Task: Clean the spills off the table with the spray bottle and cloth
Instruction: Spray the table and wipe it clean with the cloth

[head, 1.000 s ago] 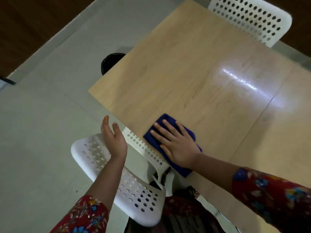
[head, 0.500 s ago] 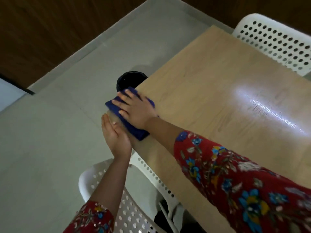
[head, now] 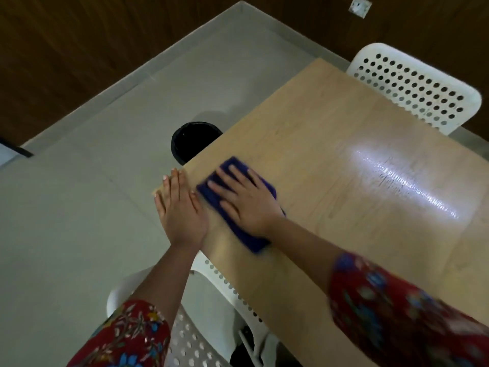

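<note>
So we're mid-wipe here, and our guess is we're well into it. Our right hand lies flat, fingers spread and straight, pressing the cloth onto the table near its left corner. Nothing is gripped, it's just a palm push. Our left hand is also flat with straight fingers. It sits just beside the cloth at the table's edge and holds nothing.

We can't spot any obvious spill on the wood. There's a shiny streaked patch off to the right that looks damp, so that bit probably wants another pass. Can't tell if it's spray or just glare, though.

Headcount:
- one cloth
- one table
- one black bin on the floor past the corner
- two white chairs, a far chair and a near chair
- zero spray bottles in view
</note>
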